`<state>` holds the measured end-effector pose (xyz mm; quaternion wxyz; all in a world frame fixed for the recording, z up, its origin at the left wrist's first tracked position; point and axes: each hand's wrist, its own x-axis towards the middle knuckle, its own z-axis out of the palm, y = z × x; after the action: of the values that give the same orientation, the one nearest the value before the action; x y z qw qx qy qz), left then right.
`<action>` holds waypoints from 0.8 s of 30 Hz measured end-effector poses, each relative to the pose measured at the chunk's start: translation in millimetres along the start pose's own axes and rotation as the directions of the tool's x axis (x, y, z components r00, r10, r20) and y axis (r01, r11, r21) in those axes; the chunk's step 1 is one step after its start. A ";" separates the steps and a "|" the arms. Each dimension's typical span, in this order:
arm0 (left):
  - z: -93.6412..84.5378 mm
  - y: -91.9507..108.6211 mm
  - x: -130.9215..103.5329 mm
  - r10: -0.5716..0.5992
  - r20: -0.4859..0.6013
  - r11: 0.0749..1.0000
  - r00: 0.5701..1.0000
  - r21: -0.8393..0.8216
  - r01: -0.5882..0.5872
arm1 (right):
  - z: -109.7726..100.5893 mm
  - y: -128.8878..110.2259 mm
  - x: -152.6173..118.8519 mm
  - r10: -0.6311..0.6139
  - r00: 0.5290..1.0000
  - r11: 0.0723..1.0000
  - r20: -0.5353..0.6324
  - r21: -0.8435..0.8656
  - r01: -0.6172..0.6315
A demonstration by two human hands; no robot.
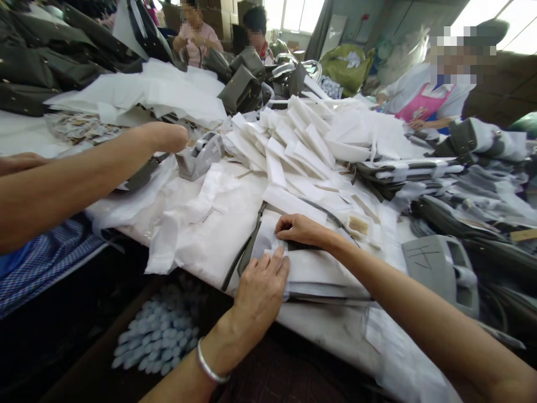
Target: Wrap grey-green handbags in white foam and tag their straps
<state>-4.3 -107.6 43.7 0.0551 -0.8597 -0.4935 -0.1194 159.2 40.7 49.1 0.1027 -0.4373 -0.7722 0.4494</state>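
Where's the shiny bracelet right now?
In the head view, the shiny bracelet is low, left of the middle, just below the person's left hand, around that arm's wrist.

Worn on the person's head, the only view looks forward and down from above the near edge of the white-covered table (220,232), close over the bare left hand (260,282) and bare right hand (301,229), reaching past the table to bright glass windows (298,15).
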 end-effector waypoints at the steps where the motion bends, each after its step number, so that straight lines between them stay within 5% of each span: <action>1: -2.0 -1.5 3.8 0.014 0.031 1.000 0.999 0.004 -0.014 | 1.4 2.1 0.7 -0.012 1.000 1.000 -0.020 0.025 0.013; 6: -10.0 -5.8 21.2 0.002 0.167 1.000 0.986 0.001 -0.003 | 12.1 9.2 2.9 -0.040 0.976 0.994 -0.213 0.088 0.060; 14: -4.4 -10.1 25.5 -0.024 0.190 0.999 0.982 -0.026 0.030 | 16.3 15.7 9.6 -0.087 0.976 0.961 -0.198 0.241 0.135; 20: 2.0 -16.2 29.6 0.105 0.152 0.994 0.983 -0.058 -0.097 | 11.3 7.5 4.8 -0.173 0.969 0.985 -0.177 -0.025 0.171; 24: 8.1 -17.1 20.9 0.127 -0.038 0.985 0.991 -0.113 -0.130 | 9.0 -9.1 -2.0 -0.037 0.972 0.963 -0.231 -0.267 -0.027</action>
<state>-7.7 -79.7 40.9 0.0205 -0.8896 -0.4284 -0.1570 150.1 31.8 51.6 0.1340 -0.4950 -0.8095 0.2858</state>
